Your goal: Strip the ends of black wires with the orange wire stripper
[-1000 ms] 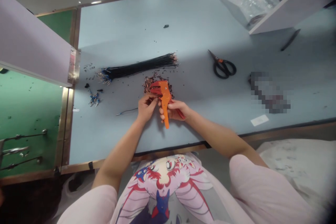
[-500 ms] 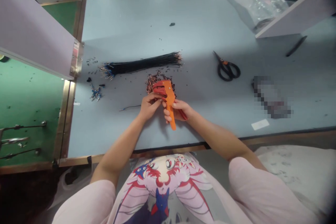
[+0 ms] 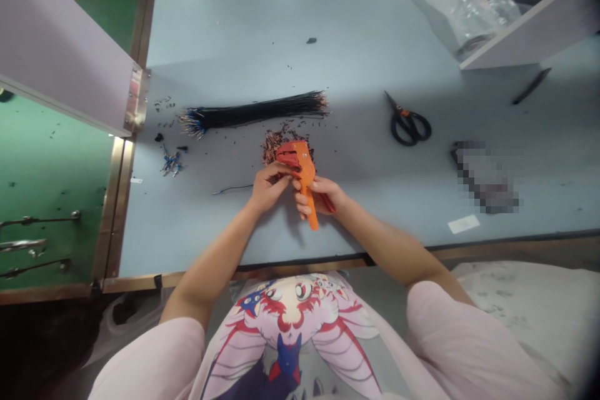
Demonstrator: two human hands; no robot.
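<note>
My right hand (image 3: 319, 195) is wrapped round the handles of an orange and red wire stripper (image 3: 304, 162), whose red jaws point to the left. Close by on its left, my left hand (image 3: 272, 185) pinches a thin black wire (image 3: 238, 187); its blue-tipped end trails out to the left over the table. The wire's other end, at the jaws, is hidden by my fingers. Beneath and beyond the tool lies a pile of copper and black scraps (image 3: 272, 145). Behind that rests a long bundle of black wires (image 3: 257, 111), blue terminals on the left and bare copper on the right.
Black-handled scissors (image 3: 409, 127) lie to the right, with a blurred-out object (image 3: 485, 178) and a white label (image 3: 464, 224) beyond. Loose blue terminals (image 3: 171, 162) lie at left. A plastic bag (image 3: 462, 3) and a dark pen-like item (image 3: 532, 85) are at the far right.
The view has shifted slightly. Both hands, the wire stripper and the wire keep nearly the same position and grip.
</note>
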